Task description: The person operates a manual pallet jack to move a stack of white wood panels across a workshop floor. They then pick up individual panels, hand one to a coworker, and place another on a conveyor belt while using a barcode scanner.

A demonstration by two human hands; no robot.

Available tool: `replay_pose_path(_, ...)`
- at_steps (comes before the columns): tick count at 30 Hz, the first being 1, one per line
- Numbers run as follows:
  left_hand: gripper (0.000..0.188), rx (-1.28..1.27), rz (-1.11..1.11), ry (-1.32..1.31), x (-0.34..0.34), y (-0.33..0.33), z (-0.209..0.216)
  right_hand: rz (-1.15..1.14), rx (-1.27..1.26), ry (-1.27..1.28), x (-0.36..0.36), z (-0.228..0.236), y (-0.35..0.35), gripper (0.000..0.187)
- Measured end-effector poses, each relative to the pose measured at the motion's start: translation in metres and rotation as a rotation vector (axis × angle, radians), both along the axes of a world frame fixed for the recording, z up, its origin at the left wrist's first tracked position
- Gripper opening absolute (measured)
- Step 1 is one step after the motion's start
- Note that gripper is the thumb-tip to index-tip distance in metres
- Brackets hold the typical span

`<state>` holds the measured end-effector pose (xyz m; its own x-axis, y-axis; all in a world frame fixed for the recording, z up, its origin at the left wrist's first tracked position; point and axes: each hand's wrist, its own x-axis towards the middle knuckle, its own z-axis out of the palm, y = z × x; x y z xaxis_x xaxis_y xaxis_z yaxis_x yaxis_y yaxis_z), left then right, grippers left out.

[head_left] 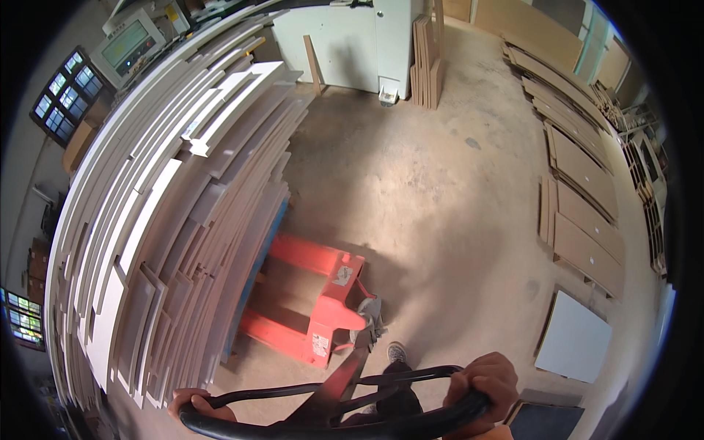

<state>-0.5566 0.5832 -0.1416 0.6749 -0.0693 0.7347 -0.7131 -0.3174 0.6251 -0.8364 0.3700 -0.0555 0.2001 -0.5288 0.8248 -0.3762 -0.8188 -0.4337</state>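
Dusty brown floor [396, 176] fills the middle of a big workroom, with bright sun patches and dark shadows on it. Low down, a person's two bare hands hold a black loop handle [275, 394]. The left hand [199, 405] is curled round the left end of the loop. The right hand [484, 389] is wrapped round the right end, with its fingers bent tight.

The handle joins a pole [345, 378] that goes down to a red lift cart [326, 323] on the floor, just ahead of the person. Its two long red arms point left, to a blue base [253, 268] under a tall pile of boards [183, 220]. Their far ends are hidden. The boards are white and pale, and their ends stick out unevenly.

One shoe [396, 353] shows near the pole. Far back, brown planks [425, 66] stand up beside a white panel [341, 55]. Along the right, flat brown sheets [583, 172] lie in a row. Nearer, a white sheet [576, 337] lies just above a dark sheet [546, 424]. Up on the left are a window [67, 95] and a box with a screen [126, 45].
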Motion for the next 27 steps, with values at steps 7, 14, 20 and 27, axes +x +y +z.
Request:
replay_pose_path(7,0.021,-0.104,0.080,-0.148,0.005,0.022,-0.029,0.436,0.077,0.047,-0.006,-0.008,-0.025,0.035)
replay_pose_path(14,0.015,-0.097,0.047,-0.100,0.020,0.015,-0.060,1.606,1.466,0.117,0.022,-0.060,-0.121,0.073)
replay_pose_path(20,0.018,0.043,0.083,-0.105,0.002,0.008,-0.053,1.862,1.690,1.018,0.078,-0.057,-0.133,0.048)
replay_pose_path(27,0.012,0.018,0.078,0.339,-0.009,-0.056,-0.026,1.356,0.818,1.486,0.074,0.071,-0.148,0.059)
